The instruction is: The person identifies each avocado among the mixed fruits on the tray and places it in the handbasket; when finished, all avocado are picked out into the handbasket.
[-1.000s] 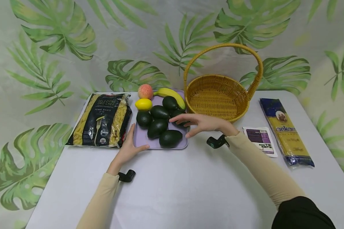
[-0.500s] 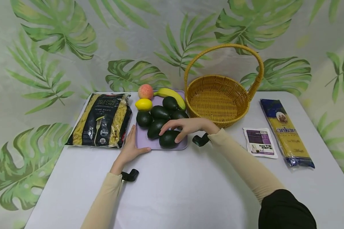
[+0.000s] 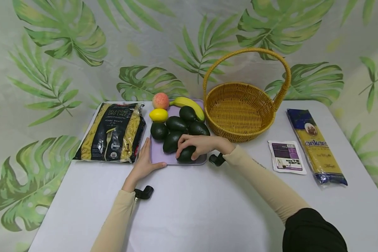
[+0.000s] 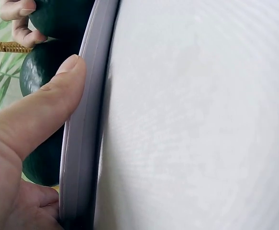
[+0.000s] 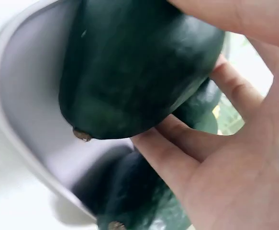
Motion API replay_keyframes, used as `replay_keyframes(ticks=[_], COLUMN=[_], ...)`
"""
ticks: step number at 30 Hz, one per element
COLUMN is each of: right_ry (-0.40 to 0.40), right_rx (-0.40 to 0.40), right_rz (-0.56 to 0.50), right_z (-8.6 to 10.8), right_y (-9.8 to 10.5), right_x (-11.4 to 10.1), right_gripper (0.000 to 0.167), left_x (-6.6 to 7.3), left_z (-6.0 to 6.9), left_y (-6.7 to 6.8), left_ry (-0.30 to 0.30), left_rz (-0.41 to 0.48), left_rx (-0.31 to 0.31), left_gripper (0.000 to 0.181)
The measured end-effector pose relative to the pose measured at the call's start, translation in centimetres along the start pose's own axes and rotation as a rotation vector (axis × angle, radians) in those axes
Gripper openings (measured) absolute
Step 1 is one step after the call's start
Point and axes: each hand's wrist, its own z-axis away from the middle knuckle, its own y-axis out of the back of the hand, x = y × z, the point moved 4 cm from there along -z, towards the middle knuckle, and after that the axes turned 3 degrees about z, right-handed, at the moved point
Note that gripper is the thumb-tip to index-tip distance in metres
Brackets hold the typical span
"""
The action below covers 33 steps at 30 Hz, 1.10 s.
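Observation:
My right hand grips the front-right avocado on a lilac tray. In the right wrist view, its fingers curl under one side of the dark green avocado, with the thumb side over the other. My left hand rests at the tray's front left corner, its fingers straight along the left side. The left wrist view has the thumb against the tray's rim. Several other avocados, a lemon, a peach and a banana lie together there.
A wicker basket with a tall handle stands right of the tray. Left of it lies a bag of penne. Further right are a small white-and-purple packet and a long yellow-and-blue pasta packet.
My right hand has moved left and down from above the tray's right side and taken hold of the front avocado. The left hand has shifted only slightly at the tray's corner.

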Motion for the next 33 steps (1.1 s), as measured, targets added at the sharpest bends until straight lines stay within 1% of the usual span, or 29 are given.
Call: replay_keyframes(ticks=[3,5,11,16,18,26,30,33], right_ry=[-0.003,-0.001,0.000,0.010,-0.001,-0.104,-0.124,-0.160], right_rx=[0.027,0.042,0.111,0.223,0.276,0.485,0.552,0.605], right_rz=[0.016,0.004,-0.127,-0.231,-0.272,-0.387,-0.466,-0.484], right_z=[0.3,0.5,1.6,3.4,4.2,7.8,9.3,10.4], right_y=[-0.1,-0.1,0.5,2.1,2.8,5.5,6.5,7.5], right_x=[0.2,0.4,0.7,0.6,0.7,1.8,2.6,3.6], right_gripper=[0.045,0.044,0.042,0.041,0.042,0.045,0.046,0.045], left_x=[0.0,0.0,0.0,-0.1,0.0,0.0,0.0,0.0], left_z=[0.0,0.0,0.1,0.1,0.1,0.1,0.1,0.0], left_y=[0.0,0.0,-0.1,0.0,0.0,0.1,0.1,0.0], left_ry=[-0.004,-0.007,-0.011,-0.015,-0.013,-0.008,-0.009,-0.012], left_rz=[0.001,0.000,0.002,0.007,0.009,0.008,0.008,0.006], left_rx=[0.000,0.001,0.003,0.015,0.020,0.027,0.023,0.019], left_gripper=[0.113,0.113,0.113,0.113,0.113,0.113,0.113,0.113])
